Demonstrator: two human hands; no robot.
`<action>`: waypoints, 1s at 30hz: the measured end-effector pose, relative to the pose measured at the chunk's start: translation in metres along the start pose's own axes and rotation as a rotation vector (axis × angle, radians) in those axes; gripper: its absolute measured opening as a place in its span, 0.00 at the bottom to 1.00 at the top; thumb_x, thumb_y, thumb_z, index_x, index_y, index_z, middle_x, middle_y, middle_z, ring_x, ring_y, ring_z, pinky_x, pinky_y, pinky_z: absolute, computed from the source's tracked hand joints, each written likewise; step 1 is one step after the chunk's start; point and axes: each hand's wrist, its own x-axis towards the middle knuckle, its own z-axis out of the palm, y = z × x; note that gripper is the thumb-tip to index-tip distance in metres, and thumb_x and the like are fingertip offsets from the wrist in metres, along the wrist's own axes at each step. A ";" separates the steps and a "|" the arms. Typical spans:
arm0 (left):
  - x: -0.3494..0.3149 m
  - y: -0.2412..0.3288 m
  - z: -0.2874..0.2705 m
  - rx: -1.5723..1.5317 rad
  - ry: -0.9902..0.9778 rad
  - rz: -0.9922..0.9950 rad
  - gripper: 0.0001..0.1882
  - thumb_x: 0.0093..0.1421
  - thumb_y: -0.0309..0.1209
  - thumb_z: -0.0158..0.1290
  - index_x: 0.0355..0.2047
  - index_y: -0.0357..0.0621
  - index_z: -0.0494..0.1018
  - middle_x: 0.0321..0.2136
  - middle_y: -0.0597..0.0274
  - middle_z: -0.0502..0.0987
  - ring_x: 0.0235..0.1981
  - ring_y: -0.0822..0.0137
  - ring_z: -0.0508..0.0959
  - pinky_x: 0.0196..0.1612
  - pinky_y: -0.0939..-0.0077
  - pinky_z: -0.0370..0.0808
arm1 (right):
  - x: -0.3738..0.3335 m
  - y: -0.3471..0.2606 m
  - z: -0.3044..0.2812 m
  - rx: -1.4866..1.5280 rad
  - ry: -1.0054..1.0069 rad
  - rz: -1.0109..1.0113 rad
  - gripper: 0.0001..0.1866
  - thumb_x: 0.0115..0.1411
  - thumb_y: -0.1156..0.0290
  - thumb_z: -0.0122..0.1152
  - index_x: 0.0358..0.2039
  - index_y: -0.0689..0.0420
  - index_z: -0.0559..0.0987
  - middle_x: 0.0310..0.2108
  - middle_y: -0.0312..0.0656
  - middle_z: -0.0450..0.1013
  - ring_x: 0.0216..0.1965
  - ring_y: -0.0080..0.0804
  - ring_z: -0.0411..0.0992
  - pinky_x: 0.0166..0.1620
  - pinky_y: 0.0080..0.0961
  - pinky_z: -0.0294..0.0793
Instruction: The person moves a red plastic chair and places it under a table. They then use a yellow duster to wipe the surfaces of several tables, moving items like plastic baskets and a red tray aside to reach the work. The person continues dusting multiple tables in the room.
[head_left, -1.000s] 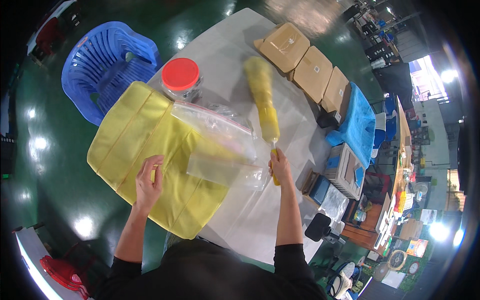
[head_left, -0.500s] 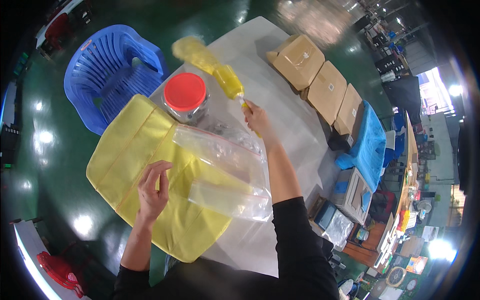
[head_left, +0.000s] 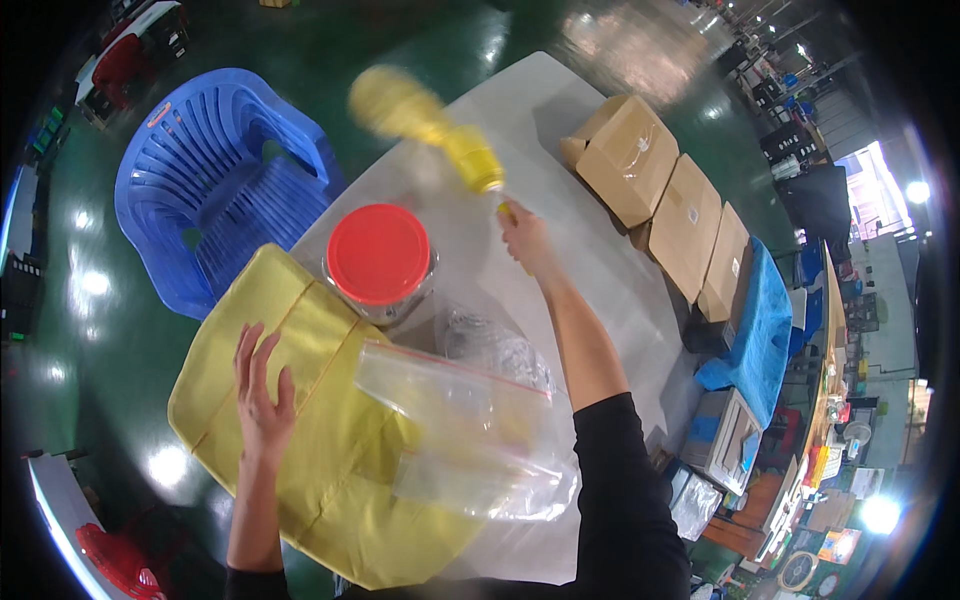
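Yellow cloth (head_left: 330, 450) is pinned flat on worktop (head_left: 600, 260) by spread left hand (head_left: 262, 400); yellow duster (head_left: 430, 125) is pinched by handle in right hand (head_left: 525, 235), raised clear of red-lidded jar (head_left: 380, 260).

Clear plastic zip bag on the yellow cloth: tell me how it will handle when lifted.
The clear plastic zip bag looks thin and wrinkled, so probably floppy and light. Its glossy film may be slippery. It lies flat on the yellow cloth, so unlikely to roll.

left hand (head_left: 262, 400) flat, fingers spread; right hand (head_left: 525, 232) outstretched, fisted
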 end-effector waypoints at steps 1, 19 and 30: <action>-0.003 -0.007 -0.004 0.010 -0.010 -0.018 0.20 0.53 0.19 0.47 0.48 0.40 0.67 0.51 0.50 0.65 0.57 0.49 0.63 0.57 0.59 0.61 | 0.016 -0.002 -0.006 0.025 0.107 0.032 0.17 0.61 0.65 0.44 0.50 0.55 0.67 0.18 0.42 0.69 0.14 0.30 0.68 0.18 0.28 0.69; 0.106 0.068 0.015 -0.027 -0.224 0.365 0.40 0.42 0.37 0.63 0.57 0.50 0.60 0.60 0.50 0.52 0.62 0.46 0.51 0.59 0.48 0.54 | -0.126 0.080 -0.078 -0.006 -0.035 0.105 0.25 0.60 0.67 0.46 0.58 0.56 0.61 0.24 0.38 0.66 0.23 0.23 0.65 0.28 0.22 0.67; 0.118 0.084 0.071 0.342 -0.301 0.236 0.56 0.33 0.46 0.68 0.62 0.64 0.49 0.62 0.48 0.42 0.61 0.38 0.47 0.52 0.38 0.58 | -0.229 0.164 -0.148 -0.612 -0.017 0.107 0.16 0.62 0.60 0.45 0.46 0.53 0.72 0.34 0.52 0.73 0.37 0.52 0.71 0.40 0.43 0.70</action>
